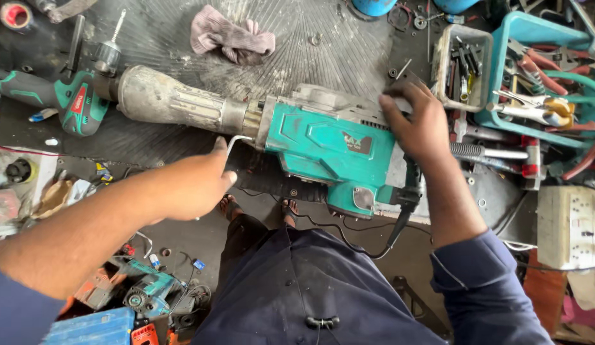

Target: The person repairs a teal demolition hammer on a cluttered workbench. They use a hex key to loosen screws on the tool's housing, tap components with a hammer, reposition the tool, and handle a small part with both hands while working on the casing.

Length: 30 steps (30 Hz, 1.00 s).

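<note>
Left hand [195, 182]: hex key [237, 140] | right hand [419, 124]: demolition hammer [323, 144] | tray [446, 64]: probably bits

There is one camera, on the person's head. It looks straight down, close above the desk [348, 38]. The person's feet [256, 207] show near 6 o'clock.

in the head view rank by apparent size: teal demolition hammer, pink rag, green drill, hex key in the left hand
1. teal demolition hammer
2. green drill, partly cut off at the frame edge
3. pink rag, close to the drill, so unsure
4. hex key
</note>
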Available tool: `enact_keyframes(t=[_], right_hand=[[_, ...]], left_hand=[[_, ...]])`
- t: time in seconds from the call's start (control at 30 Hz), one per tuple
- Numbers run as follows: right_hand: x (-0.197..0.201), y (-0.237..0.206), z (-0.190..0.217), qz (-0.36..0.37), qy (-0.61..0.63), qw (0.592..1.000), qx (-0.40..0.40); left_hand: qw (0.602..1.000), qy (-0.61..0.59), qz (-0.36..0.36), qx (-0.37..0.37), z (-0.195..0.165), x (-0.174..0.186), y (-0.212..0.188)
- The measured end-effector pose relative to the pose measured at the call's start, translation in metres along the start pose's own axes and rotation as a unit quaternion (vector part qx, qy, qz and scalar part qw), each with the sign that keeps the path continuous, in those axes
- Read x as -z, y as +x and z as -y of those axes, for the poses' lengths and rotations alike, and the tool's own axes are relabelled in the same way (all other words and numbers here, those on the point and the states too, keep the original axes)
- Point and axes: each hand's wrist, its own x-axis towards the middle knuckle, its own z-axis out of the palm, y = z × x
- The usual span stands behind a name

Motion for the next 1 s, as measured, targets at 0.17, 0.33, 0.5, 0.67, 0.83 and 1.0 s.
enact_keyframes(t=[0.17,0.33,0.5,0.67,0.83,1.0], right_hand=[[-0.005,-0.013,-0.034,0.018,-0.048,0.999,-0.016],[-0.008,-0.008,-0.043,0.02,-0.076,0.997,0.016],[-0.004,0.007,-0.038,0.039,-0.073,0.996,0.016],[-0.002,0.021,-0.033,0.07,-0.04,0.997,0.0],[-0.001,0.027,-0.03,0.085,-0.02,0.996,-0.004],[-0.002,0.025,-0.028,0.081,-0.021,0.996,-0.007]], left_hand=[[0.944,-0.295,-0.105,0.101,-0.025,-0.021,0.003],[0.963,-0.108,-0.247,-0.01,-0.017,-0.038,0.017],[0.963,-0.142,-0.221,0.053,-0.013,-0.046,0.017],[0.92,-0.185,-0.336,-0.079,-0.003,-0.069,0.031],[0.893,-0.129,-0.41,-0.136,0.024,-0.099,0.062],[0.845,-0.035,-0.492,-0.209,0.038,-0.107,0.09]])
